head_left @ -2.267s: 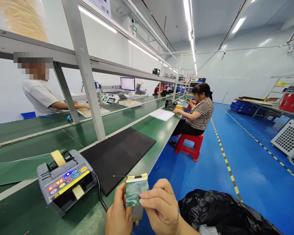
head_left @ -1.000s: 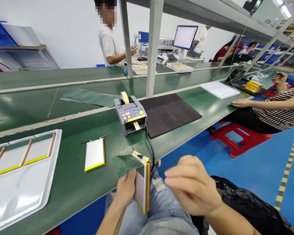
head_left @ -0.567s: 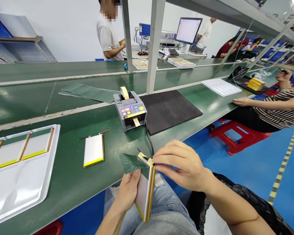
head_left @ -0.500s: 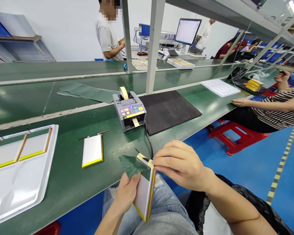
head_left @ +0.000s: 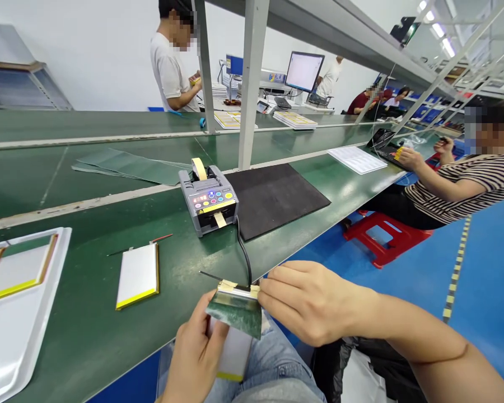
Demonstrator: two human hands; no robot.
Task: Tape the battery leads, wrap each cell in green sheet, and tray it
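My left hand is closed around the side of a flat white pouch battery with a yellow lower edge, held above my lap. Across its upper face hangs a green insulating paper flap, partly hiding it. Pale tape and a dark wire show along the top edge. My right hand pinches at the top right corner; its fingertips hide what lies between them. On the bench to the left lies another pouch battery, with a red and a black wire at its top.
A tape dispenser stands ahead, a short strip sticking out, beside a black mat. White tray with batteries at left; green sheets behind. A person in a striped shirt sits at right by a red stool.
The held battery has tipped, and the green flap has swung from its left side to lie down over its front. Both hands remain on it. The view has shifted slightly right.
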